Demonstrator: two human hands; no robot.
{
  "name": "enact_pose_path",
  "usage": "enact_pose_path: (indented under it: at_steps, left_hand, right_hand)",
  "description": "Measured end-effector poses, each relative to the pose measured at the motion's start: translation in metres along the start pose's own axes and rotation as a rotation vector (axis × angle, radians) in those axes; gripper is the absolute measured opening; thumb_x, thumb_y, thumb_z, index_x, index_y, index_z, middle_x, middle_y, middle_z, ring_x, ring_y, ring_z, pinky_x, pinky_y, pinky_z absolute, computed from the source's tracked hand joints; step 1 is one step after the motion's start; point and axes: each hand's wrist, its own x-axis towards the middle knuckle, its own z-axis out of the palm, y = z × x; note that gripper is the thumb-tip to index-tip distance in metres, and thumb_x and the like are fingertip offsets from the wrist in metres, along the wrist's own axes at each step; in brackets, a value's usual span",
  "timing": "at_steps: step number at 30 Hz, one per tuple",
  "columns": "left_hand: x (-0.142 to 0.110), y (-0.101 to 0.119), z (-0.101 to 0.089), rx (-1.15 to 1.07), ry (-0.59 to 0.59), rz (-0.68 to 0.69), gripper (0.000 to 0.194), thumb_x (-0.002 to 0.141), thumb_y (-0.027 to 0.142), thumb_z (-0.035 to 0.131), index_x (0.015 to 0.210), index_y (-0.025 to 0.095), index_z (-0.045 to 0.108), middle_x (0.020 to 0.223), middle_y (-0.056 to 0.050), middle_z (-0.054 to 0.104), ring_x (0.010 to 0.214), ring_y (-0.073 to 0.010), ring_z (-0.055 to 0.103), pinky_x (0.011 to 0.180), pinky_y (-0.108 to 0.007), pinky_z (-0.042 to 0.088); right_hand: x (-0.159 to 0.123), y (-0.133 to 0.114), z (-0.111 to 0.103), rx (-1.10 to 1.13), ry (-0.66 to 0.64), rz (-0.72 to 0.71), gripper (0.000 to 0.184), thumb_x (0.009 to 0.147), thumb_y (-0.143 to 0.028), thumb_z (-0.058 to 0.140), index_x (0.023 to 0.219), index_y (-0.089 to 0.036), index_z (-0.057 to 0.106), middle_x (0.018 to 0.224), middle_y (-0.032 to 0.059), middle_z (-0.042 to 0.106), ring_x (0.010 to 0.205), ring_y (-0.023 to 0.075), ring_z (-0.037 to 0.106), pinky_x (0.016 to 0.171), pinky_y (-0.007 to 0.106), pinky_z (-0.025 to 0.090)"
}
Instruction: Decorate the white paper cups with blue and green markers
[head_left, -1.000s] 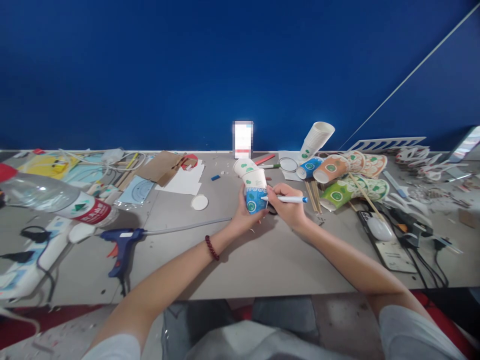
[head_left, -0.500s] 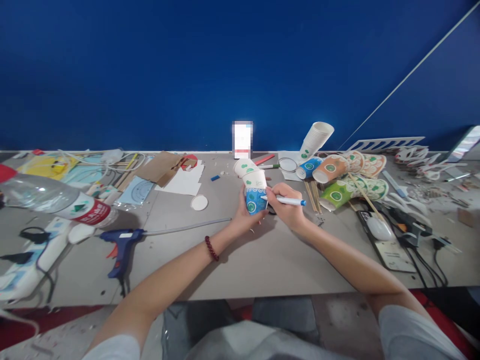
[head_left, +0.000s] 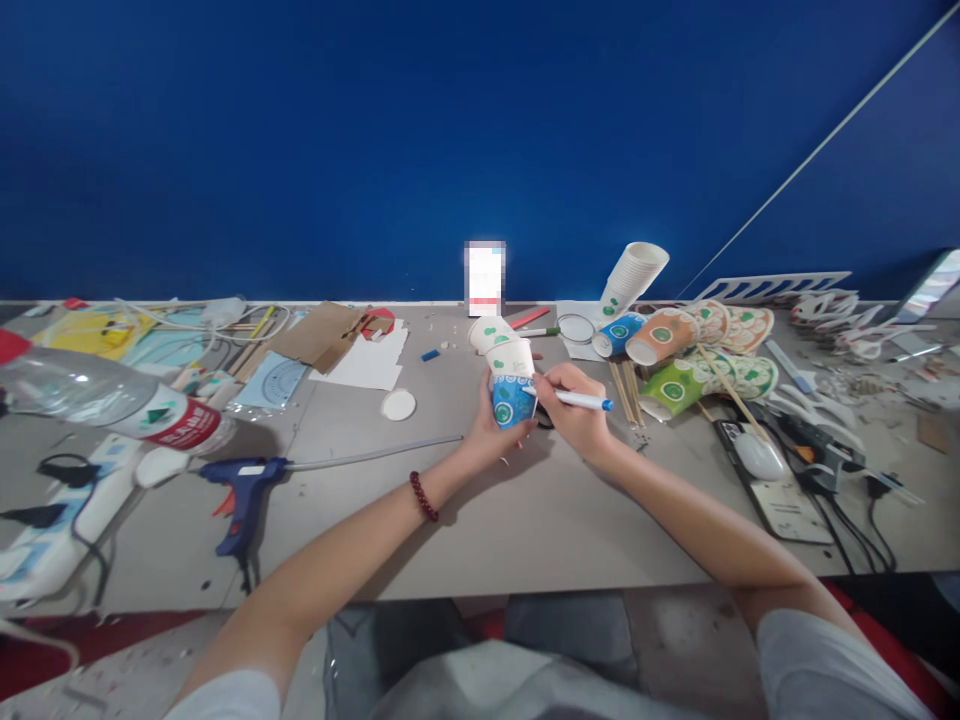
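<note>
My left hand is wrapped round a paper cup whose lower part is coloured blue around a green emblem. The cup's upper part is white, and another white cup with green marks joins it at the far end. In my right hand is a marker pen, white with a blue end. Its tip rests on or very near the blue area; the exact contact is too small to tell. My left palm and part of the cup's side are hidden.
Coloured paper cups and a white cup stack stand at right. A blue glue gun, water bottle and power strip lie left. Cardboard is behind; a phone leans against the wall.
Almost nothing differs. The cup is turned or shifted very slightly to the right in my left hand, and the marker stays against the blue part.
</note>
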Motion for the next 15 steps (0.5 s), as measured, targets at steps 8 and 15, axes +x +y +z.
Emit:
enact_pose_path:
  at_steps: [8,15]
  left_hand:
    - [-0.0005,0.0012,-0.0007,0.072,-0.001,-0.048,0.12,0.073,0.018,0.084,0.165,0.031,0.008,0.1,-0.002,0.07,0.061,-0.0114,0.061,0.051,-0.023,0.052]
    - [0.0008,0.0003,-0.0011,0.027,0.004,-0.059,0.126,0.072,0.019,0.087,0.165,0.032,0.003,0.106,-0.005,0.071,0.064,-0.0104,0.062,0.054,-0.022,0.052]
  right_hand:
    - [-0.0008,-0.0005,-0.0003,0.016,0.007,-0.004,0.037,0.092,-0.028,0.063,0.058,-0.024,0.049,0.058,-0.0014,0.057,0.057,0.0149,0.053,0.06,0.03,0.049]
    - [-0.0033,-0.0024,0.0037,0.129,-0.02,-0.01,0.04,0.092,-0.026,0.061,0.055,-0.024,0.046,0.051,-0.0047,0.048,0.051,0.014,0.052,0.075,0.035,0.061]
